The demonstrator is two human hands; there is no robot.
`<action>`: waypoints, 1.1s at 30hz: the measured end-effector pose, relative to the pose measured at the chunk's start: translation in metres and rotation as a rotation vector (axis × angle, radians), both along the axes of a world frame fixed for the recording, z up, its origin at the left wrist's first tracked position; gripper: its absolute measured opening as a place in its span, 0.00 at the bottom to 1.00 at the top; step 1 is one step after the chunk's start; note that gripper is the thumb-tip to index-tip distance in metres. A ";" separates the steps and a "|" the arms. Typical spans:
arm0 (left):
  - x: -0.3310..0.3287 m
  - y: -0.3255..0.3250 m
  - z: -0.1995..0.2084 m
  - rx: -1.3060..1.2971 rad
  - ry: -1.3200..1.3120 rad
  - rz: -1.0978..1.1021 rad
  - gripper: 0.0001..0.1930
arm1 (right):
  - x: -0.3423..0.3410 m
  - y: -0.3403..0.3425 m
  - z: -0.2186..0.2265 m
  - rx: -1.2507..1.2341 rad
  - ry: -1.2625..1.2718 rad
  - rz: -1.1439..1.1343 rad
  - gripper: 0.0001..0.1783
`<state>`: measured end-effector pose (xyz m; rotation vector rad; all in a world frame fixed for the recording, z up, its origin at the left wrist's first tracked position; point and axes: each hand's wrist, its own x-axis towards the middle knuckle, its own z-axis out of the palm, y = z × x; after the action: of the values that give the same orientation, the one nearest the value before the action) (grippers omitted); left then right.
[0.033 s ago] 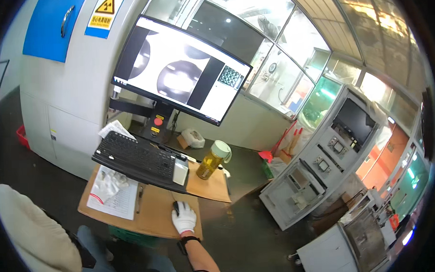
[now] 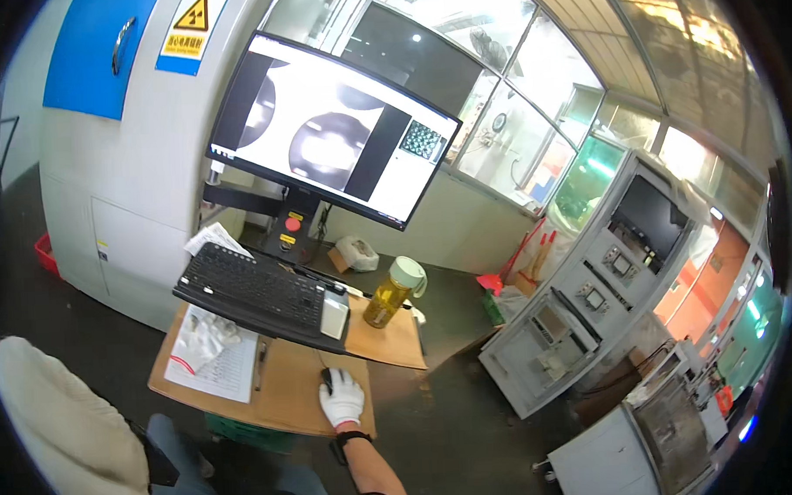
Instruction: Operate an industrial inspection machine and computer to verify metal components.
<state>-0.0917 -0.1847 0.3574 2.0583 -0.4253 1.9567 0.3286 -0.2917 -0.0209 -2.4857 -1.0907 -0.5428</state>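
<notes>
My right hand (image 2: 342,399), in a white work glove, rests over a black computer mouse (image 2: 330,380) with its fingers curved round it. The mouse sits on a brown board (image 2: 288,400) below the keyboard shelf. A black keyboard (image 2: 253,287) tilts on that shelf, with a small pale box-like item (image 2: 334,319) at its right end. Above, a monitor (image 2: 331,132) shows large dark round shapes on white. At the left a beige sleeve (image 2: 66,416) covers my left arm; the left hand is not in view.
On the board lie a crumpled white glove (image 2: 206,343), a printed sheet (image 2: 230,375) and a pen (image 2: 261,366). A yellow-green bottle (image 2: 395,291) stands right of the keyboard. A red button (image 2: 292,225) sits below the monitor. Grey cabinets (image 2: 539,356) stand at the right.
The whole view has shifted slightly down and to the right. My right hand stays on the mouse, and the monitor picture looks the same.
</notes>
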 end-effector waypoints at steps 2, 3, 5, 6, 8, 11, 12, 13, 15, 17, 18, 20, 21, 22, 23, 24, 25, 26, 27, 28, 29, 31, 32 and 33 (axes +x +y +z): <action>-0.003 0.001 -0.006 -0.072 -0.040 0.023 0.19 | 0.000 -0.002 0.004 -0.003 0.017 -0.006 0.28; -0.004 0.002 -0.010 -0.139 -0.050 0.050 0.20 | -0.002 -0.002 0.006 -0.009 0.036 -0.004 0.27; -0.003 0.002 -0.016 -0.268 -0.067 0.115 0.21 | -0.004 0.002 0.007 0.038 0.008 0.018 0.27; -0.006 0.008 -0.011 -0.131 -0.001 0.088 0.10 | -0.006 0.007 0.008 0.026 0.025 0.039 0.27; 0.013 0.032 -0.013 -0.015 0.121 0.077 0.08 | -0.004 0.001 0.009 0.019 0.035 0.011 0.26; 0.052 0.055 -0.037 -0.074 0.295 0.217 0.06 | 0.002 -0.008 0.003 0.041 0.003 -0.006 0.28; 0.056 0.065 -0.060 -0.195 0.290 0.200 0.05 | -0.002 -0.002 0.007 0.010 0.028 0.000 0.28; 0.063 0.078 -0.089 -0.315 0.280 0.172 0.12 | -0.003 0.003 0.008 0.005 0.022 0.025 0.28; 0.084 0.097 -0.129 -0.592 0.339 0.180 0.14 | -0.002 0.003 0.004 0.024 -0.015 0.008 0.28; 0.099 0.128 -0.183 -0.569 0.400 0.296 0.15 | -0.002 0.004 0.004 0.017 -0.014 0.023 0.28; 0.107 0.138 -0.207 -0.599 0.487 0.341 0.13 | -0.002 0.004 0.002 0.021 -0.009 0.002 0.28; 0.109 0.161 -0.268 -0.434 0.638 0.535 0.21 | -0.002 0.005 0.002 0.026 -0.010 -0.011 0.28; 0.110 0.162 -0.286 -0.445 0.728 0.568 0.24 | -0.002 0.004 0.002 0.020 0.007 -0.010 0.28; 0.111 0.162 -0.301 -0.441 0.724 0.562 0.24 | -0.002 0.003 0.003 0.016 0.023 -0.012 0.28; 0.112 0.164 -0.317 -0.375 0.775 0.634 0.27 | -0.003 0.004 0.005 0.006 0.022 -0.022 0.28; 0.115 0.168 -0.331 -0.307 0.824 0.707 0.30 | -0.004 0.005 0.006 -0.011 0.030 -0.020 0.28; 0.118 0.168 -0.335 -0.304 0.822 0.698 0.30 | -0.005 0.002 0.007 -0.019 0.036 -0.018 0.28; 0.121 0.168 -0.339 -0.241 0.812 0.728 0.31 | -0.004 0.001 0.005 -0.019 0.033 -0.026 0.28; 0.123 0.167 -0.344 -0.179 0.802 0.758 0.31 | -0.003 0.000 0.003 -0.016 0.005 -0.017 0.29; 0.124 0.166 -0.348 -0.181 0.800 0.755 0.31 | -0.002 0.001 0.004 -0.011 -0.024 -0.004 0.30; 0.124 0.165 -0.352 -0.182 0.825 0.735 0.28 | -0.002 0.001 0.004 -0.014 -0.027 -0.005 0.30; 0.125 0.161 -0.357 -0.185 0.848 0.712 0.26 | -0.003 0.001 0.004 -0.017 0.034 -0.013 0.29; 0.125 0.159 -0.358 -0.189 0.849 0.686 0.23 | -0.002 0.001 0.004 -0.018 0.032 -0.016 0.29; 0.125 0.157 -0.358 -0.194 0.850 0.660 0.21 | -0.002 0.000 0.003 -0.014 0.031 -0.013 0.29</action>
<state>0.0329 -0.0277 -0.0008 2.8194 0.6607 1.0659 0.3267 -0.2922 -0.0178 -2.5070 -1.0706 -0.5000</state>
